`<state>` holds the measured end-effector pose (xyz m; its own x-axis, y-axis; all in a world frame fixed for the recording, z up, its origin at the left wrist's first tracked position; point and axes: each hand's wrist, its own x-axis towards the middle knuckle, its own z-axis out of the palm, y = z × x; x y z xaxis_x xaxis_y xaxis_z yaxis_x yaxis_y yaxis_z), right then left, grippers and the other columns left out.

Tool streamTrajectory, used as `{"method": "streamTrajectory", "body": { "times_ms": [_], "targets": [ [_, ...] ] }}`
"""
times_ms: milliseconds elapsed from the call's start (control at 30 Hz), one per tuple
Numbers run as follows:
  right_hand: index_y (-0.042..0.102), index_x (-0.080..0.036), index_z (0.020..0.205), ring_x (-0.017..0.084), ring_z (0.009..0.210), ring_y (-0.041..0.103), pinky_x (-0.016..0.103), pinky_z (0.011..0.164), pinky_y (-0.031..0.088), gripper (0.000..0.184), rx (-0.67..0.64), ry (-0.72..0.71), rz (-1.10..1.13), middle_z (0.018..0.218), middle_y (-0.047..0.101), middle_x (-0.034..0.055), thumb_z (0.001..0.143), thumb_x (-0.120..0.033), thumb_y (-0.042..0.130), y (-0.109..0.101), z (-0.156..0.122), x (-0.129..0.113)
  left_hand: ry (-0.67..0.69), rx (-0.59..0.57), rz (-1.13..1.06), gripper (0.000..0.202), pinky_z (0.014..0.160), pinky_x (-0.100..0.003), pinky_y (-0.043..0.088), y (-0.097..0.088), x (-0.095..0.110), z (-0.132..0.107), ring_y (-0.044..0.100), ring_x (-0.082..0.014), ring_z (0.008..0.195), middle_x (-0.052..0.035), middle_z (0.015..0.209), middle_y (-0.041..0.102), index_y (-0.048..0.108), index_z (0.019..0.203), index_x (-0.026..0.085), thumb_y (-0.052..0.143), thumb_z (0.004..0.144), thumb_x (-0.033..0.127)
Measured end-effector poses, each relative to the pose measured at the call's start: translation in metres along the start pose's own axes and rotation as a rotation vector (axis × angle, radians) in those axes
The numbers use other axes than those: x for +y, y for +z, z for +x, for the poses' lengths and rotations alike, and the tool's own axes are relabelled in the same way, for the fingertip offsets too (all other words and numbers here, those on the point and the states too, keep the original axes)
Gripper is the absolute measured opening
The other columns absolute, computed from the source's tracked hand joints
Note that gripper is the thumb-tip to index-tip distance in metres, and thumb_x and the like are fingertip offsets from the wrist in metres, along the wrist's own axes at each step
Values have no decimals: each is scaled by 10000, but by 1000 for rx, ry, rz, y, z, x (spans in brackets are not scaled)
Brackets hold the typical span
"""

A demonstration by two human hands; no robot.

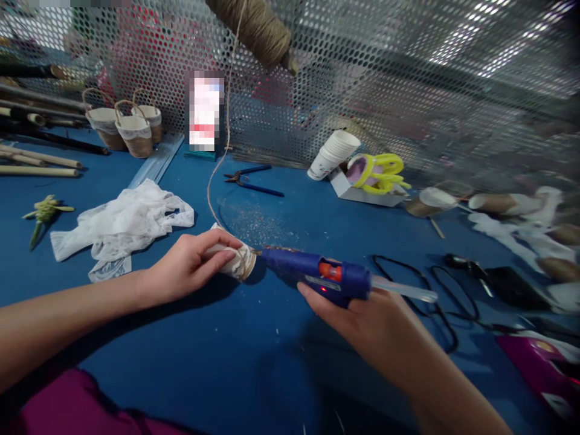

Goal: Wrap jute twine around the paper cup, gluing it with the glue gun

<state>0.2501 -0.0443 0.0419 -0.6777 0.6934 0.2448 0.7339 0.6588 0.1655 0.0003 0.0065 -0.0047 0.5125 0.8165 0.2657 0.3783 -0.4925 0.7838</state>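
My left hand (188,266) is closed round a paper cup (235,260) lying on its side, partly wrapped in twine and lace. My right hand (362,323) grips a blue hot glue gun (317,275), its nozzle touching the cup's twine-wound bottom end. A clear glue stick (403,291) sticks out of the gun's back. A strand of twine (222,145) runs from the cup up to a twine spool (258,27) hanging overhead.
White lace fabric (122,226) lies left on the blue table (226,362). Three small finished baskets (127,127) stand at back left by bamboo sticks (36,162). Pliers (249,179), stacked paper cups (330,154), yellow pipe cleaners (380,172), black cord (430,296) and a perforated metal screen (408,72) surround.
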Motion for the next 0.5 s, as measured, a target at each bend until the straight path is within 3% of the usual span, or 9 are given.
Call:
{"method": "streamTrajectory", "body": {
  "times_ms": [133,267,367,433,500],
  "targets": [
    [620,-223,753,149,565,603,245,548,482,198,-12,285,231,655,653,15,842,-223,443,-1,2,-8,-29,1,-21,224,643,-217,495,0,1,1,635,-153,771,-67,896,685,570,998,142,431,870,263],
    [598,-204,780,146,560,608,232,549,503,129,52,402,303,653,645,22,823,-262,492,-2,6,-15,-57,8,-32,222,648,-223,497,0,2,2,630,-148,747,-64,881,686,575,985,137,438,865,265],
    [621,-230,756,163,624,632,261,596,512,183,121,229,192,677,661,19,829,-210,455,2,-3,-14,-65,14,-39,221,652,-222,494,0,3,2,624,-135,716,-54,854,686,576,976,136,436,865,265],
    [651,-260,781,181,705,644,299,644,511,275,115,96,78,744,679,22,818,-117,419,8,-12,-13,-71,15,-25,223,644,-222,491,0,2,2,621,-135,714,-55,851,685,577,976,136,434,865,266],
    [666,-280,808,183,758,643,315,679,507,345,75,58,42,808,686,23,798,-57,403,12,-18,-12,-74,13,-9,227,628,-222,487,1,2,2,620,-138,715,-57,852,684,575,981,136,431,867,270]
  ]
}}
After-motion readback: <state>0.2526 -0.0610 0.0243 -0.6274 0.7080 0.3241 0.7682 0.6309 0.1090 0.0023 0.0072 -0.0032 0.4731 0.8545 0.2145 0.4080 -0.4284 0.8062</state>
